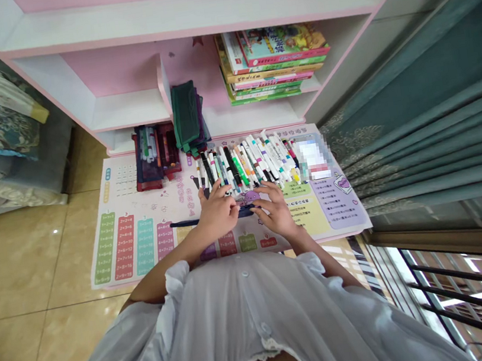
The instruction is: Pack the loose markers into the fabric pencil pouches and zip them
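A row of several markers and pens [247,161] lies side by side on a colourful printed desk mat [142,242]. My left hand [217,209] rests at the near edge of the row, fingers curled over a dark blue flat thing, perhaps a pen pouch [245,210], whose strap runs left across the mat. My right hand [275,207] grips the same dark thing from the right, fingers bent. What exactly the fingers pinch is partly hidden.
A dark mesh pouch full of pens [154,157] lies at the mat's back left. Green and purple pouches [187,116] stand upright on the pink shelf. Stacked books [272,62] fill the right cubby. A teal curtain [432,135] hangs on the right, tiled floor on the left.
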